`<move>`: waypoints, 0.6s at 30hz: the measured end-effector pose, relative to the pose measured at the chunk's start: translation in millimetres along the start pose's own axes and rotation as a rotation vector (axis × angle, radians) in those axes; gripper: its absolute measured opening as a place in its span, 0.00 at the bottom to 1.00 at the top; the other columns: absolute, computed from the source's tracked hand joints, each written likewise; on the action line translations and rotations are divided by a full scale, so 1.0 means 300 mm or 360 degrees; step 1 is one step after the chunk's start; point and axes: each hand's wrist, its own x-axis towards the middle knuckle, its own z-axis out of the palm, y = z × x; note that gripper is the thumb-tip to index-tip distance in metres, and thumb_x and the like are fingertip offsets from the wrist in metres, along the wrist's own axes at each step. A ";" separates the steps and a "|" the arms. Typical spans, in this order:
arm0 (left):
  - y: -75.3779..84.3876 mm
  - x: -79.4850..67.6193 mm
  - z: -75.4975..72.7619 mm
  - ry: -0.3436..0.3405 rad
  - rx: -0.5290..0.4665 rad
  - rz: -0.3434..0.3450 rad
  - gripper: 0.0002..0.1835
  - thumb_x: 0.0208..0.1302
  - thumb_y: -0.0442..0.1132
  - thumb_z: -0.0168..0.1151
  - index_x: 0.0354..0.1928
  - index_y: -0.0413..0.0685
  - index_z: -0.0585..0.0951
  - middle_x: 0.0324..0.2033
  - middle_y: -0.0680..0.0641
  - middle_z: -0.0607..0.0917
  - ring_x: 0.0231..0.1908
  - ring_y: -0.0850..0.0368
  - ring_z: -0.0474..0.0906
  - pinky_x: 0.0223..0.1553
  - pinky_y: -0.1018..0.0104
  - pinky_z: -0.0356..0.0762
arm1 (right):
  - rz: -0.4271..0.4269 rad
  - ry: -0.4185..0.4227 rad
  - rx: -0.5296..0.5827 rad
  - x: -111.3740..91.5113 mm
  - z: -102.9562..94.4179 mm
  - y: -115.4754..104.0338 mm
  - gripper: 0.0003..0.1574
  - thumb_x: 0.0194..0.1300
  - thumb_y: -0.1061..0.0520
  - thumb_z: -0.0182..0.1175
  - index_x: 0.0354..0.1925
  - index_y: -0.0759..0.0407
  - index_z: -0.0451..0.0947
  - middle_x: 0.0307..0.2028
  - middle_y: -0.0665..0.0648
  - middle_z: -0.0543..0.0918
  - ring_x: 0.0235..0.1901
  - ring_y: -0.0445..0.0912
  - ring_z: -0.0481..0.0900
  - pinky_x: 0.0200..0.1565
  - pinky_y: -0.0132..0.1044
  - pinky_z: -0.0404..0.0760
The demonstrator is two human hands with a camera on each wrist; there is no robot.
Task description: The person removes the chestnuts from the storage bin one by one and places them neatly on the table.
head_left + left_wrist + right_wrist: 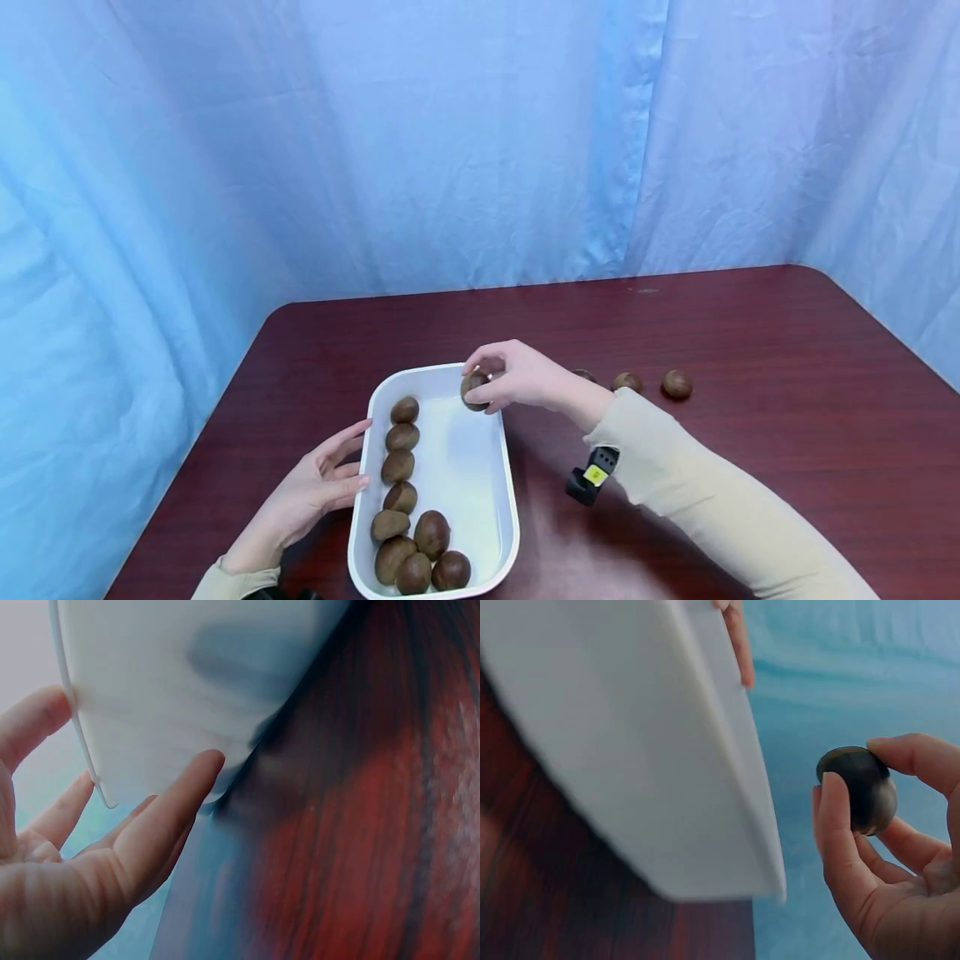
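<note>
A white rectangular tray [461, 467] holds several brown chestnuts [400, 467], most of them in a line down its left side and a few bunched at the near end. My right hand [517, 379] is over the tray's far right corner and pinches one chestnut [859, 787] between thumb and fingers, above the rim in the right wrist view. At the tray's left side is my left hand [318, 483], its fingers spread and extended. Those fingertips [206, 761] rest against the outer wall and rim in the left wrist view.
On the dark red wooden table [720, 467], beyond the right forearm, lie a few loose chestnuts [677, 384], one partly hidden by the wrist. Light blue curtains [465, 150] hang behind the table and along both sides. A black wrist strap [592, 475] is on the right sleeve.
</note>
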 end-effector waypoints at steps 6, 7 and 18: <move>-0.006 0.002 0.001 -0.0003 -0.0003 0.0014 0.40 0.64 0.31 0.58 0.73 0.45 0.51 0.66 0.31 0.56 0.50 0.60 0.79 0.45 0.62 0.80 | -0.0020 0.0110 0.0062 -0.061 -0.081 0.068 0.23 0.59 0.61 0.64 0.52 0.70 0.74 0.40 0.59 0.82 0.37 0.46 0.82 0.42 0.45 0.83; -0.007 0.002 0.001 -0.0003 -0.0004 0.0015 0.40 0.64 0.31 0.58 0.73 0.45 0.51 0.66 0.32 0.56 0.50 0.59 0.79 0.45 0.61 0.80 | -0.0017 0.0133 0.0062 -0.073 -0.096 0.079 0.23 0.59 0.61 0.64 0.52 0.69 0.74 0.40 0.59 0.82 0.37 0.46 0.83 0.42 0.46 0.83; -0.004 0.006 0.006 0.0000 -0.0003 0.0006 0.40 0.64 0.31 0.58 0.73 0.44 0.50 0.66 0.33 0.57 0.50 0.60 0.79 0.45 0.61 0.80 | 0.0051 0.0378 0.0048 -0.224 -0.273 0.199 0.28 0.60 0.56 0.65 0.55 0.69 0.71 0.42 0.57 0.79 0.38 0.44 0.82 0.44 0.47 0.82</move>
